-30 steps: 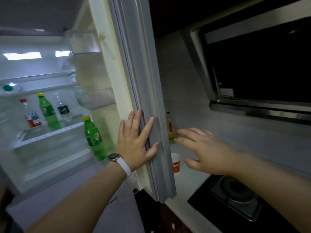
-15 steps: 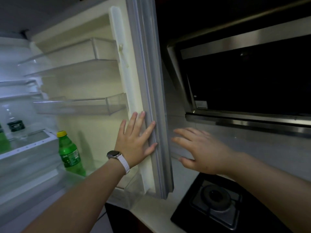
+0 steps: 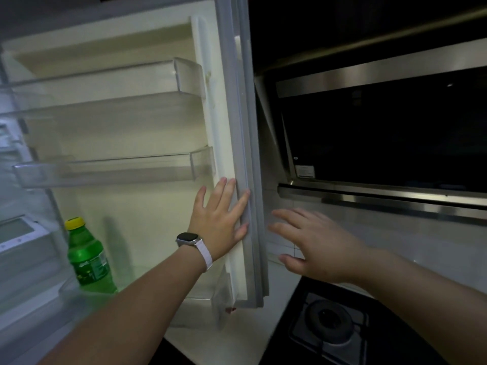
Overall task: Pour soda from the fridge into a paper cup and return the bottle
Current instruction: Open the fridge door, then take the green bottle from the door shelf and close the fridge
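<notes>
Green soda bottle (image 3: 88, 256) stands in the door's (image 3: 147, 212) bottom rack while the left hand (image 3: 220, 222) presses flat on its edge, right hand (image 3: 313, 246) spread empty; a hard swing could topple it.

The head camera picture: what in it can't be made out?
- Green soda bottle: label print too blurred to read; its base is hidden behind the left forearm.
- Fridge shelves: cut off by the left edge.
- Sticker on the range hood: too small to read.
- Paper cup: not in view.
</notes>
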`<state>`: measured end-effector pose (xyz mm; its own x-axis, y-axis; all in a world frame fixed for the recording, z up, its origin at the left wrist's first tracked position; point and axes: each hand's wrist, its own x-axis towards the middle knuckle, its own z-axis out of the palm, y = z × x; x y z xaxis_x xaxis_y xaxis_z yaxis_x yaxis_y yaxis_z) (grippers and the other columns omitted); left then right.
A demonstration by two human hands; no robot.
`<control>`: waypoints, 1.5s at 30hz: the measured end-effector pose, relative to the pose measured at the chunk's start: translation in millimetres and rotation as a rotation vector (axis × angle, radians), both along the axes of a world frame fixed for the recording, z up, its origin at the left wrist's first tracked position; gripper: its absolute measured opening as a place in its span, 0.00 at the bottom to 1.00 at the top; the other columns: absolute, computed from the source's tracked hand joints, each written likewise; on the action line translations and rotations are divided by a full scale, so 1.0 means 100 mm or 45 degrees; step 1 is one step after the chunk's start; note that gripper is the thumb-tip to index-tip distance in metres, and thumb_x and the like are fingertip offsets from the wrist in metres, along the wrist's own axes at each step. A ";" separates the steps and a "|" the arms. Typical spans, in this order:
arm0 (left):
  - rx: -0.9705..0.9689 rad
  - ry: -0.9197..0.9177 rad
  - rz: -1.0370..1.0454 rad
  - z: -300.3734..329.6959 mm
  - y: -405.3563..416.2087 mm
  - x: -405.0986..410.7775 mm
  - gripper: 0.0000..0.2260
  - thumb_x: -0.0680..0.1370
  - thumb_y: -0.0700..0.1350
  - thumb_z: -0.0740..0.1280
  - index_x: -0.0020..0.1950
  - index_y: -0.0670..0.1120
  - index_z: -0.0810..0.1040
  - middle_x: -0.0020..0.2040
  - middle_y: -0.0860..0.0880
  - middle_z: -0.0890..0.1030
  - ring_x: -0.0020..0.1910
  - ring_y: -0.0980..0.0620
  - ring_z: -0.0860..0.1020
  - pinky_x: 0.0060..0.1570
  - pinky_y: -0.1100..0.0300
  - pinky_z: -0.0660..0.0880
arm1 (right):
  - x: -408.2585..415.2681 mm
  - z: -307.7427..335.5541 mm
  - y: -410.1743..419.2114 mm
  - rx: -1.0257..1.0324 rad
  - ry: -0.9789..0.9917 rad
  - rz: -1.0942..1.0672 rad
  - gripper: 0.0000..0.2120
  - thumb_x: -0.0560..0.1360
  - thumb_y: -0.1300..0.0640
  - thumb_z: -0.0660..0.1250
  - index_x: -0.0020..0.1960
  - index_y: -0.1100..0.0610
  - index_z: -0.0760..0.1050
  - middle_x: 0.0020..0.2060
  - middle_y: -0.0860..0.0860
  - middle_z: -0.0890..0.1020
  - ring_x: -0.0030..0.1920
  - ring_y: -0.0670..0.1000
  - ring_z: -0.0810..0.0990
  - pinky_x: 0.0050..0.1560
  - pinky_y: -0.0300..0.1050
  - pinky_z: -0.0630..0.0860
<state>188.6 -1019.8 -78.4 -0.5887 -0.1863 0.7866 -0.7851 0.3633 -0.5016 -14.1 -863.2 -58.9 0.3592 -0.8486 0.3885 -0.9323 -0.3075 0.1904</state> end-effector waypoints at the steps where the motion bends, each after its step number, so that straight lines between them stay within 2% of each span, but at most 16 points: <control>1: 0.017 -0.001 0.007 0.00 -0.02 -0.03 0.30 0.72 0.60 0.67 0.72 0.49 0.72 0.72 0.39 0.71 0.72 0.40 0.66 0.65 0.37 0.62 | 0.00 0.00 -0.02 0.001 0.001 -0.005 0.29 0.77 0.38 0.57 0.75 0.44 0.55 0.76 0.47 0.55 0.75 0.48 0.52 0.67 0.42 0.49; 9: 0.098 -0.081 0.056 -0.05 -0.17 0.00 0.36 0.74 0.62 0.66 0.78 0.49 0.63 0.77 0.40 0.62 0.77 0.42 0.57 0.67 0.35 0.60 | -0.05 0.06 -0.12 0.027 0.024 -0.030 0.29 0.77 0.38 0.56 0.76 0.45 0.55 0.76 0.47 0.55 0.75 0.48 0.52 0.70 0.45 0.52; 20: 0.261 -0.157 0.101 0.04 0.03 0.01 0.39 0.72 0.61 0.67 0.79 0.50 0.59 0.79 0.40 0.58 0.78 0.39 0.53 0.70 0.35 0.55 | -0.04 0.11 -0.12 0.042 -0.013 -0.006 0.29 0.77 0.38 0.56 0.75 0.45 0.56 0.76 0.47 0.55 0.75 0.49 0.53 0.71 0.49 0.53; 23: 0.280 -0.217 0.046 0.02 0.20 0.11 0.38 0.72 0.58 0.68 0.78 0.49 0.59 0.79 0.40 0.58 0.77 0.37 0.55 0.70 0.36 0.58 | -0.01 0.12 -0.05 0.042 -0.027 0.020 0.29 0.77 0.38 0.57 0.75 0.45 0.56 0.76 0.47 0.56 0.74 0.49 0.53 0.71 0.48 0.54; 26: 0.360 -0.207 0.016 -0.13 0.44 0.29 0.35 0.71 0.56 0.68 0.76 0.49 0.64 0.77 0.40 0.62 0.76 0.38 0.61 0.69 0.38 0.63 | 0.05 0.11 -0.02 0.040 -0.020 0.056 0.29 0.77 0.38 0.56 0.75 0.45 0.55 0.76 0.46 0.56 0.74 0.47 0.53 0.71 0.47 0.55; 30: 0.580 -0.093 0.044 -0.29 0.78 0.73 0.30 0.70 0.55 0.70 0.70 0.45 0.73 0.73 0.38 0.69 0.70 0.37 0.69 0.62 0.40 0.72 | 0.25 0.06 -0.04 0.081 -0.049 0.147 0.30 0.77 0.38 0.57 0.76 0.43 0.53 0.76 0.45 0.55 0.74 0.47 0.53 0.72 0.49 0.55; 34: 0.746 -0.084 0.012 -0.35 1.19 1.28 0.29 0.71 0.54 0.70 0.69 0.44 0.72 0.71 0.38 0.71 0.67 0.39 0.72 0.61 0.45 0.73 | 0.59 -0.06 -0.12 0.121 -0.077 0.305 0.30 0.76 0.38 0.58 0.75 0.43 0.54 0.76 0.44 0.54 0.75 0.48 0.54 0.72 0.50 0.56; 39: 0.783 -0.002 0.202 -0.39 1.68 1.87 0.28 0.73 0.57 0.68 0.68 0.44 0.74 0.70 0.39 0.72 0.65 0.39 0.74 0.59 0.47 0.73 | 1.10 -0.20 -0.21 0.157 -0.071 0.497 0.30 0.77 0.38 0.57 0.75 0.44 0.55 0.76 0.45 0.55 0.74 0.49 0.55 0.71 0.50 0.58; 45: 0.826 0.168 0.399 -0.45 1.80 2.56 0.28 0.73 0.59 0.66 0.68 0.44 0.74 0.70 0.39 0.73 0.63 0.39 0.75 0.57 0.46 0.75 | 1.65 -0.37 -0.36 0.178 -0.056 0.649 0.29 0.76 0.39 0.59 0.74 0.46 0.58 0.76 0.47 0.58 0.73 0.51 0.58 0.71 0.51 0.61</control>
<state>444.7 -840.2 -123.5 -0.3395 -0.7829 0.5214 -0.9399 0.3035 -0.1563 150.7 -898.7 -96.1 0.7258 -0.6151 0.3079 -0.6638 -0.7437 0.0793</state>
